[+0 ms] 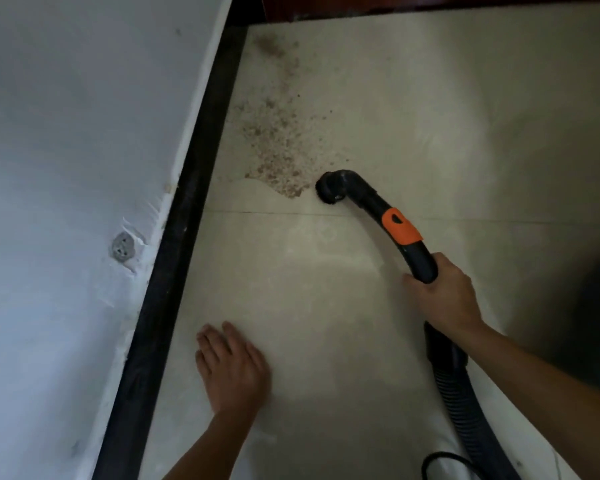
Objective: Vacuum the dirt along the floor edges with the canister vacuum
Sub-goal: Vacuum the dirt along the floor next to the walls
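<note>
Brown gritty dirt [278, 133] lies scattered on the pale tile floor, running from near the dark baseboard [194, 188] toward the far corner. A black round brush nozzle [329, 190] touches the floor just right of the dirt's near end. It sits on a curved black wand with an orange collar [400, 226]. My right hand [442, 296] grips the wand's handle, and the ribbed black hose [465, 403] trails back under my forearm. My left hand [231, 367] rests flat on the tile with fingers straight, near the baseboard.
A white wall [66, 168] fills the left, with a small round grey fitting [122, 249] low on it. A dark red-brown edge [395, 5] closes the far end. A black cable loop [444, 462] lies at the bottom right. A tile joint [257, 212] crosses the floor.
</note>
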Demonstrator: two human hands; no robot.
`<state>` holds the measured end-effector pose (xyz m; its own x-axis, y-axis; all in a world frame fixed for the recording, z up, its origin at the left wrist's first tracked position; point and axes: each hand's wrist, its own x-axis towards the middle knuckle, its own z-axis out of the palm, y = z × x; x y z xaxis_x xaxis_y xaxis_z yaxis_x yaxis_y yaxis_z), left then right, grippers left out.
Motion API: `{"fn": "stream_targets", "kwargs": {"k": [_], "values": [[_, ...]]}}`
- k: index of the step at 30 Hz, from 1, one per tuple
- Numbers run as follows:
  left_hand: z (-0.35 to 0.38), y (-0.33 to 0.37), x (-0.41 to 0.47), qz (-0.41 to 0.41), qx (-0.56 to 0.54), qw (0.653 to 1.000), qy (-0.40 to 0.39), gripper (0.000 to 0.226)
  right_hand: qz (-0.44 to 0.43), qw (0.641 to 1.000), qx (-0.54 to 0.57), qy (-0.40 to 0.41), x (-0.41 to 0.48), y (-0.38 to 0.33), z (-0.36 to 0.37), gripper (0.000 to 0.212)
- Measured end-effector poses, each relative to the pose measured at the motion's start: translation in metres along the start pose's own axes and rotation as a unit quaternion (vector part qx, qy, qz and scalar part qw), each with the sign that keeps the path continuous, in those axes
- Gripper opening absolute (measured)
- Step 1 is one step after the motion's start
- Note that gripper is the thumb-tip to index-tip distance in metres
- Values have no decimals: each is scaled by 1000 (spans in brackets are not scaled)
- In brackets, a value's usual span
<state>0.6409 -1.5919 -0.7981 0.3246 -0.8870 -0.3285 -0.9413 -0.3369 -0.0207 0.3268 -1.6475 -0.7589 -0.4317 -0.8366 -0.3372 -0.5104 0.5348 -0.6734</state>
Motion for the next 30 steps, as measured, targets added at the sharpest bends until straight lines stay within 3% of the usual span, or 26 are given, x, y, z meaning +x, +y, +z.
{"fn": "stream_targets", "kwargs": {"k": [4, 10, 22, 30], "values": [[-16, 15, 23, 37, -9, 999, -27, 60, -30, 999, -25, -29, 0, -19, 13, 30], [-24, 45, 84, 50, -40, 998, 12, 59, -85, 993, -27, -79, -7, -37, 36, 35], [0, 30, 91, 89, -94, 985, 114, 66, -26, 995, 60, 69, 41, -21, -6, 37], [3, 27, 92, 89, -96, 984, 121, 63, -93, 995, 10, -18, 52, -45, 25, 20]]}}
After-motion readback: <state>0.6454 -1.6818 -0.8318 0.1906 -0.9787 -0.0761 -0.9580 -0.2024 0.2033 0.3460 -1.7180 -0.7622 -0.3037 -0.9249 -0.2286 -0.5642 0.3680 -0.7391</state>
